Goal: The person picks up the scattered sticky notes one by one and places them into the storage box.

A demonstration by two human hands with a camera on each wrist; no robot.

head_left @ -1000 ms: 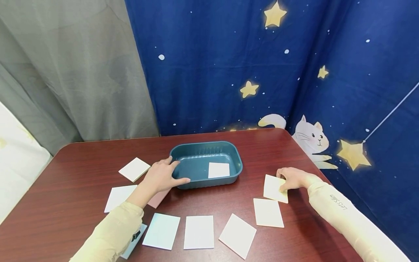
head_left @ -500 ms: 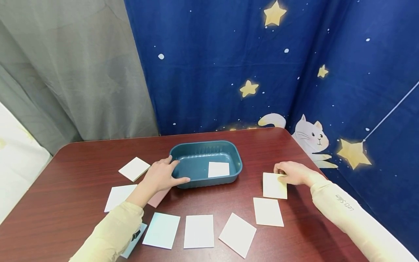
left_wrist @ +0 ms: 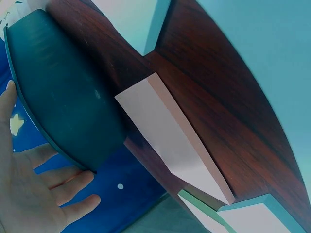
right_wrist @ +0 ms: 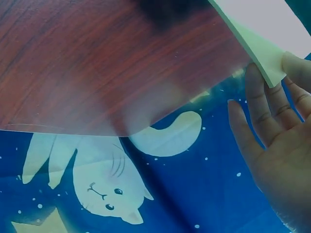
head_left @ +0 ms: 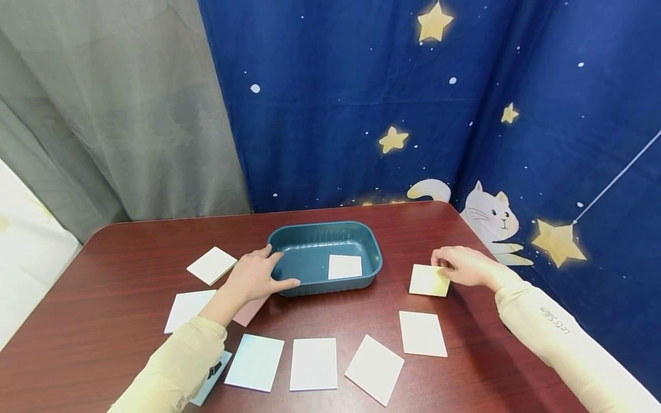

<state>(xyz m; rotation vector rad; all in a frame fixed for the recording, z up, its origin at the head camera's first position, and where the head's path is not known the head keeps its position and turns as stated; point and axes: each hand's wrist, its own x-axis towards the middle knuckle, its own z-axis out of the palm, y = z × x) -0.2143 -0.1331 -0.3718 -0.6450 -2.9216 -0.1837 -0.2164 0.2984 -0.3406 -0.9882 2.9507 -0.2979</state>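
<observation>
My right hand (head_left: pixel 465 267) pinches a pale yellow sticky note pad (head_left: pixel 426 280) by its far right corner, tilted above the table. In the right wrist view the thumb lies on the white face of that pad (right_wrist: pixel 267 24) and fingers lie behind its yellow edge. My left hand (head_left: pixel 255 278) rests at the left end of a teal plastic tray (head_left: pixel 330 289), fingers and thumb spread and touching its rim. One white-topped pad (head_left: pixel 345 267) lies inside the tray at the right. A pink pad (left_wrist: pixel 167 141) lies beside the tray, partly hidden under my left wrist in the head view.
Several more pads lie on the reddish-brown table (head_left: pixel 129 275): a white one (head_left: pixel 314 364), a tilted one (head_left: pixel 375 370), one at right (head_left: pixel 423 334), a pale blue one (head_left: pixel 255 362), and others at left (head_left: pixel 212 266). Curtains (head_left: pixel 330 115) hang behind the table.
My right hand has lifted the yellow sticky note pad off the table and moved it slightly away and left, tilting it. My left hand and the tray stay put.
</observation>
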